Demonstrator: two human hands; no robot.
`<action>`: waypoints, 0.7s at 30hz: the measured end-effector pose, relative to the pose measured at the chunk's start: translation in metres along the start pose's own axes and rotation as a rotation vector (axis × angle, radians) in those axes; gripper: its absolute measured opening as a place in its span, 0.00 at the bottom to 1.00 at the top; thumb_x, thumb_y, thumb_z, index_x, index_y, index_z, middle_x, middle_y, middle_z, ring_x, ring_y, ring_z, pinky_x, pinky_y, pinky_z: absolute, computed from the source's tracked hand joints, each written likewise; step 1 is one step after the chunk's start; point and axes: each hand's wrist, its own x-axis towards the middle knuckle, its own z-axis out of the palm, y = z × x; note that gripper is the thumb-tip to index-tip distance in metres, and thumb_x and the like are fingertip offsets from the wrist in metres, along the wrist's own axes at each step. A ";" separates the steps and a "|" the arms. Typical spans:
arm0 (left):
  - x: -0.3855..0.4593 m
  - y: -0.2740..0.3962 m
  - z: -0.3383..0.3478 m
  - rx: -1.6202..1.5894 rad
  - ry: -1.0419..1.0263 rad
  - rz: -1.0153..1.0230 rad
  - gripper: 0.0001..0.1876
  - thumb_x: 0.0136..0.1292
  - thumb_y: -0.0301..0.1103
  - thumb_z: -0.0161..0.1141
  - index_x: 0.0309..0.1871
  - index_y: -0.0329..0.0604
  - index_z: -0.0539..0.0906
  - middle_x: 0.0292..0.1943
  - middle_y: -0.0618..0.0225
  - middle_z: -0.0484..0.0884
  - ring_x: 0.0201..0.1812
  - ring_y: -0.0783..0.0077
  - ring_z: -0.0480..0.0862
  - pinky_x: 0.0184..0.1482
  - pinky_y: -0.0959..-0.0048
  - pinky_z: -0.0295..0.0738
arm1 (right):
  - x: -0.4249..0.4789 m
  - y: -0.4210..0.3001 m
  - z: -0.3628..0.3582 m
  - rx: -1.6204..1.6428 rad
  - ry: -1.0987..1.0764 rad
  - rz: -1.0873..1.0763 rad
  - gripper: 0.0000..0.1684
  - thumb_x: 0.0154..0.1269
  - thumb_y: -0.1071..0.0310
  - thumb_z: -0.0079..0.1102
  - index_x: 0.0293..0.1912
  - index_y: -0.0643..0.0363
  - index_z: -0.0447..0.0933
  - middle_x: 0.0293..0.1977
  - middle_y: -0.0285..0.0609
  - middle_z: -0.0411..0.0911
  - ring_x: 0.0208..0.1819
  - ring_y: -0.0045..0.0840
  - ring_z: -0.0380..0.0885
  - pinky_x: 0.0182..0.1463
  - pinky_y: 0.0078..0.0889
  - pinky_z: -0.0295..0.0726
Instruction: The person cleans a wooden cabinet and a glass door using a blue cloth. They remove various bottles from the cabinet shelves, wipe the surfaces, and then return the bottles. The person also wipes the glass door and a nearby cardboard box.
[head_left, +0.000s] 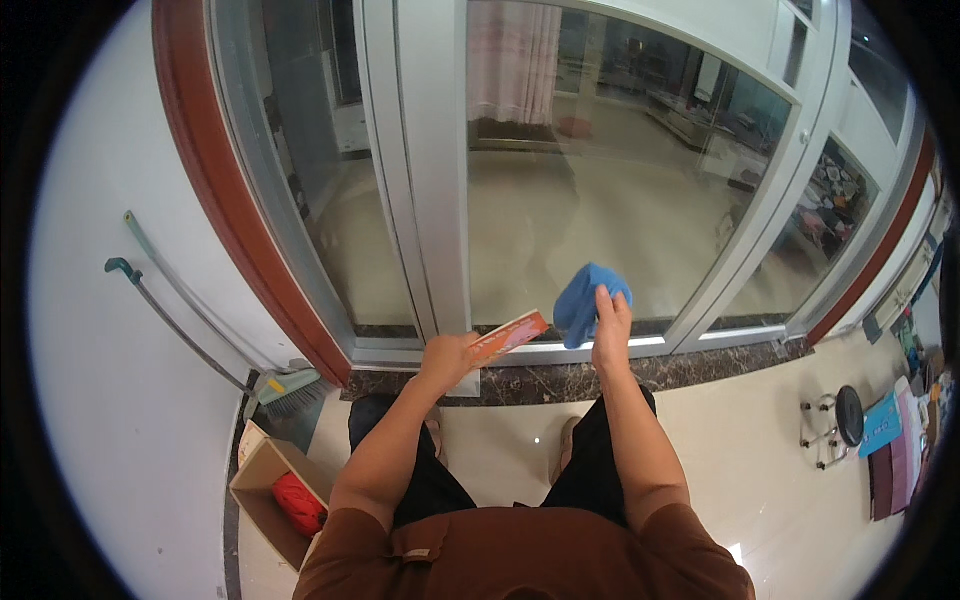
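Note:
My left hand (445, 357) grips one end of a flat orange and pink printed piece (517, 335), perhaps a booklet or a card box; it bears writing. In my right hand (613, 330) is a folded blue cloth (581, 304), pinched between thumb and fingers and hanging a little to the left. The cloth and the printed piece are close but apart. Both are held in front of a sliding glass door (600, 202) with a silver metal frame (435, 150). My fingers partly hide the near end of the printed piece.
A dark marble threshold (540, 385) runs below the door. At left, a broom (289, 390) and a long-handled tool (180, 322) lean on the white wall. Below them stands an open box (262, 480) holding a red bundle (298, 502). A wheeled stool (849, 416) is at right.

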 end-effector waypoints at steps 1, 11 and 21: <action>0.005 0.001 -0.004 0.056 0.011 0.011 0.07 0.64 0.37 0.62 0.38 0.45 0.84 0.30 0.54 0.85 0.38 0.53 0.86 0.41 0.51 0.76 | 0.013 0.001 0.014 -0.014 -0.035 -0.023 0.13 0.77 0.59 0.57 0.40 0.59 0.78 0.33 0.27 0.71 0.37 0.13 0.66 0.42 0.23 0.67; 0.073 -0.015 -0.068 0.461 0.347 0.458 0.03 0.50 0.29 0.61 0.26 0.45 0.84 0.27 0.63 0.80 0.36 0.56 0.80 0.44 0.59 0.74 | 0.124 -0.028 0.141 -0.628 -0.094 -0.778 0.16 0.67 0.59 0.64 0.44 0.63 0.79 0.39 0.55 0.79 0.44 0.49 0.77 0.50 0.47 0.73; 0.086 -0.053 0.032 0.209 0.085 0.163 0.05 0.59 0.33 0.61 0.34 0.44 0.85 0.33 0.56 0.85 0.39 0.50 0.86 0.43 0.53 0.79 | 0.197 -0.026 0.209 -1.017 -0.042 -1.374 0.21 0.61 0.59 0.67 0.53 0.56 0.81 0.53 0.49 0.81 0.56 0.50 0.76 0.65 0.53 0.72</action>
